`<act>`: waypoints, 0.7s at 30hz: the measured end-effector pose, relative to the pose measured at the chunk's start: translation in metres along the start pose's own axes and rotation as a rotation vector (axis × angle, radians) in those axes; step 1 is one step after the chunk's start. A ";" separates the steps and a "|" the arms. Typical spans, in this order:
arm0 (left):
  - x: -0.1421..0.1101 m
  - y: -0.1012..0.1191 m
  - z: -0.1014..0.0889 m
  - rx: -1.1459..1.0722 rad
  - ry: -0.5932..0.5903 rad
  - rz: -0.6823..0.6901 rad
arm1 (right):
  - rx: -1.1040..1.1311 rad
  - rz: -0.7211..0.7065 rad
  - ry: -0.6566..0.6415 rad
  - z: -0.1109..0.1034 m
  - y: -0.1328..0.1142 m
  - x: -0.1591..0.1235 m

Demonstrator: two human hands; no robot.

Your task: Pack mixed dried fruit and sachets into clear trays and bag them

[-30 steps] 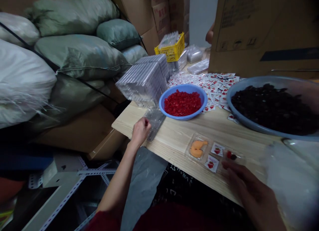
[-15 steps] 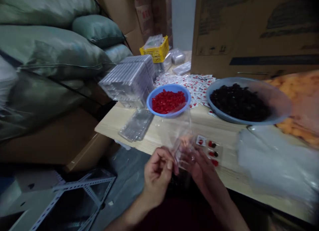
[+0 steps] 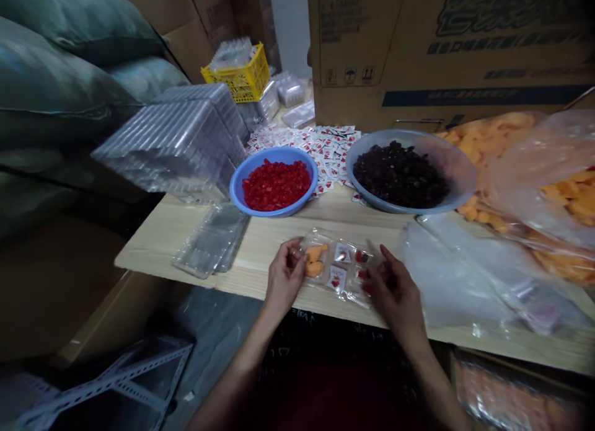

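Observation:
A clear plastic compartment tray (image 3: 328, 248) lies flat at the table's front edge. In its compartments are orange pieces (image 3: 315, 268), white sachets with red print (image 3: 336, 278), and small red and dark pieces (image 3: 361, 257). My left hand (image 3: 284, 276) pinches the tray's left end, thumb on top. At the right end, my right hand (image 3: 395, 291) has its fingers apart, over or touching the edge; they are slightly blurred. Glossy clear film shows around the tray, but I cannot tell whether a bag encloses it.
Behind stand a blue bowl of red pieces (image 3: 237, 194) and a bowl of dark pieces (image 3: 458, 198). Scattered sachets (image 3: 332, 149) lie between them. Stacked clear trays (image 3: 176, 133) and flat trays (image 3: 204, 242) are left; clear bags (image 3: 446, 276) and bagged orange pieces (image 3: 506, 133) are right.
The clear plastic bag between both hands is no longer held up. My hands have moved apart to either end of the filled tray. The view has swung right.

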State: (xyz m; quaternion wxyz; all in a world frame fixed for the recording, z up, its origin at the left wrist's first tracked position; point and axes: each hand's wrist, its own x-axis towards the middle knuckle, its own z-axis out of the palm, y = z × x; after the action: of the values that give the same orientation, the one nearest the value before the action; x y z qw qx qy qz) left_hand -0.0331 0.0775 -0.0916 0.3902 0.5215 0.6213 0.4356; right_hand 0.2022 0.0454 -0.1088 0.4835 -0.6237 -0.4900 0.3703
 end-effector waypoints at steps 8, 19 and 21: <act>0.009 -0.003 -0.005 0.315 0.038 0.176 | -0.245 -0.292 -0.031 0.007 0.008 0.038; 0.016 -0.020 -0.006 0.473 0.103 0.298 | -0.412 -0.431 -0.131 0.027 0.016 0.089; 0.024 -0.020 -0.003 0.532 0.092 0.320 | -0.394 -0.459 -0.149 0.031 0.015 0.096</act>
State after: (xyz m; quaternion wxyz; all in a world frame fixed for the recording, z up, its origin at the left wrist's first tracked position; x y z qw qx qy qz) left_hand -0.0456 0.0990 -0.1099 0.1380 0.6763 0.6404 0.3369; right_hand 0.2005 0.1455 -0.1301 0.3871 -0.5495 -0.7145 0.1942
